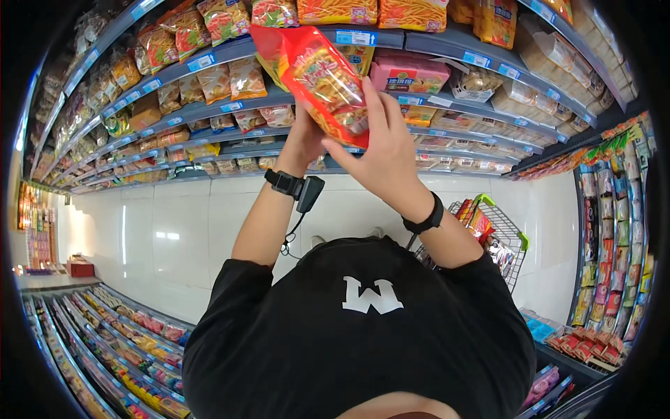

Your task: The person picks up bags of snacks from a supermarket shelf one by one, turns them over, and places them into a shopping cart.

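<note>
A red plastic snack bag [327,84] with a clear window is held up in front of the store shelf. My left hand [306,133] supports it from behind and below, its fingers mostly hidden by the bag. My right hand [384,141] lies on the bag's lower right side, fingers stretched along its edge and thumb near the bottom corner. Just right of the bag, a pink snack package [411,73] sits on the shelf. Above are bags of orange stick snacks [337,10]. Each wrist wears a black band, the left one with a small device and cable.
A wire shopping cart [515,264] with green corner pieces and packaged goods stands at my right side. Curved-looking shelves [230,52] of snacks span the front. More shelves stand at lower left [125,351] and far right [602,235]. Pale floor tiles [178,225] lie between them.
</note>
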Available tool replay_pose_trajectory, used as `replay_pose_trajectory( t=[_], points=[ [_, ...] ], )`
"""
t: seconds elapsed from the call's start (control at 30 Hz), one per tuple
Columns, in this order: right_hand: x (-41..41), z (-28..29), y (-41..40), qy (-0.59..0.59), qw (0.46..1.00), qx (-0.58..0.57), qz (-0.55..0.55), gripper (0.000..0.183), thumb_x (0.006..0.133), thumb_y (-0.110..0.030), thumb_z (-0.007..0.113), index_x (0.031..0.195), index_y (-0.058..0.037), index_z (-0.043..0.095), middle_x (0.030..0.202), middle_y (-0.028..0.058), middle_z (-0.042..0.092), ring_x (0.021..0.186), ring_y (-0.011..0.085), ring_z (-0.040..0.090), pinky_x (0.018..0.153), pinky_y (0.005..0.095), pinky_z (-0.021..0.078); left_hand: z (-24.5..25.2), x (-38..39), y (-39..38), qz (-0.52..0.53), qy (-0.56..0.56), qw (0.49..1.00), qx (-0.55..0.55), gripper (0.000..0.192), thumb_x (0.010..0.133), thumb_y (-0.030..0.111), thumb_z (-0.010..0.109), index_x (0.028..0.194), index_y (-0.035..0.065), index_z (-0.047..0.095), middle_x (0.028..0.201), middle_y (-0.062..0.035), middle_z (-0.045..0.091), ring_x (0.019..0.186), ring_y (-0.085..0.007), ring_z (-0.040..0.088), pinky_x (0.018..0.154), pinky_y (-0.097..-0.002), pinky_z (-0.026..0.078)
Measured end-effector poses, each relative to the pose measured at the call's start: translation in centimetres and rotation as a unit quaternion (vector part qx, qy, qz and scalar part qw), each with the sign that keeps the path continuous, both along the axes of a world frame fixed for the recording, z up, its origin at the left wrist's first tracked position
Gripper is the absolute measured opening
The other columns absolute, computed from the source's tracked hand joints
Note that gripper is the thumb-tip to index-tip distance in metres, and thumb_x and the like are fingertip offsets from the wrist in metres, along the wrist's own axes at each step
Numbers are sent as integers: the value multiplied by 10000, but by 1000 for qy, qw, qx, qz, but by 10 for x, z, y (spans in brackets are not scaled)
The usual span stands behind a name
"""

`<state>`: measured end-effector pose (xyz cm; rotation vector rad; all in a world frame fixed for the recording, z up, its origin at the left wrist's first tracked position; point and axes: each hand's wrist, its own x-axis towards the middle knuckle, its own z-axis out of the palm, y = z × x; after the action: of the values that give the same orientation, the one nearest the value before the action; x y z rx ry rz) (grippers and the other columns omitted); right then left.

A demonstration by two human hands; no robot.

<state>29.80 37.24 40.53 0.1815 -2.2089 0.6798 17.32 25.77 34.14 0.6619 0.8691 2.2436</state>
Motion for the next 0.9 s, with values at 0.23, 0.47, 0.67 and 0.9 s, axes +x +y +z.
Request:
replay_pose_trajectory(
  t=[0.23, 0.47, 0.67, 0.9],
  points=[
    [4, -2, -4, -6, 997, 2, 73, 1003, 677, -238, 868, 1449, 58, 299, 1257, 234, 477, 1123, 367, 518, 908, 414, 479, 18, -12, -12, -27, 14, 998, -49, 695, 1002, 590, 312, 1451, 62, 360, 1403, -125, 515, 1240, -242, 559, 1008, -416, 506],
    [5, -9, -10, 51, 997, -31, 46, 1016, 674, -219, 878, 1437, 91, 283, 1267, 223, 425, 1153, 350, 461, 966, 421, 426, 1, -37, -7, -27, -20, 998, -48, 540, 990, 351, 545, 1394, 13, 429, 1318, -160, 580, 1106, -235, 647, 899, -382, 580],
    [6, -9, -5, 45, 997, -35, 42, 1003, 670, -229, 879, 1434, 74, 303, 1254, 218, 430, 1146, 346, 465, 965, 417, 428, 8, -32, -2, -48, -7, 998, -44, 513, 997, 336, 529, 1398, 34, 431, 1327, -137, 574, 1140, -229, 627, 927, -386, 563],
    [6, -10, -3, 52, 997, -41, 31, 998, 669, -230, 877, 1431, 74, 308, 1255, 217, 430, 1145, 346, 469, 961, 419, 431, 8, -34, -2, -57, 11, 997, -51, 493, 1007, 323, 507, 1399, 34, 431, 1330, -136, 573, 1149, -229, 621, 943, -392, 553]
  ],
)
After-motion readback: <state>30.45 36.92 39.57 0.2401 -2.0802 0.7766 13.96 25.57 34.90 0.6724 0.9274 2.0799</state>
